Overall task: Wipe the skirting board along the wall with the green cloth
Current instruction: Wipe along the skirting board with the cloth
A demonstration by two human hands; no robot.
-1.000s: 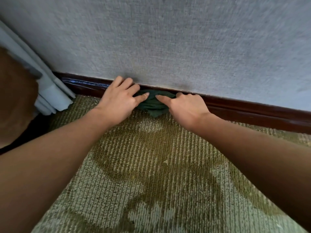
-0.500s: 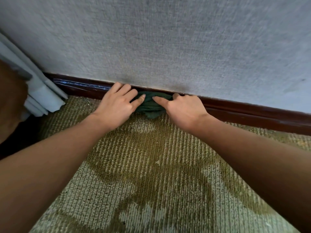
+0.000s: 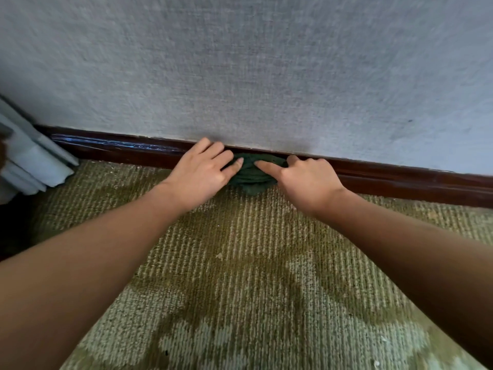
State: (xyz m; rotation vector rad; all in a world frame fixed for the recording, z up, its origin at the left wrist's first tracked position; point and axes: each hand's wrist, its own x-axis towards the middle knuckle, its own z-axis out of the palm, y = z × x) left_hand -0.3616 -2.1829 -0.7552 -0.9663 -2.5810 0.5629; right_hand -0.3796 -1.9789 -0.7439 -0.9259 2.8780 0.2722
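Grey textured wall (image 3: 266, 76) meets patterned carpet (image 3: 240, 263) along a dark skirting board (image 3: 400, 180). The green cloth (image 3: 250, 174) sits bunched against the board's face, its lower fold touching the carpet's edge. The person's left hand (image 3: 200, 174) lies with fingers fairly straight, thumb pressing the cloth's left side. The right hand (image 3: 306, 180) curls round the cloth's right end, thumb on the front. Two hands, I'd judge, hold the wad flat to the wood for an even sweep.
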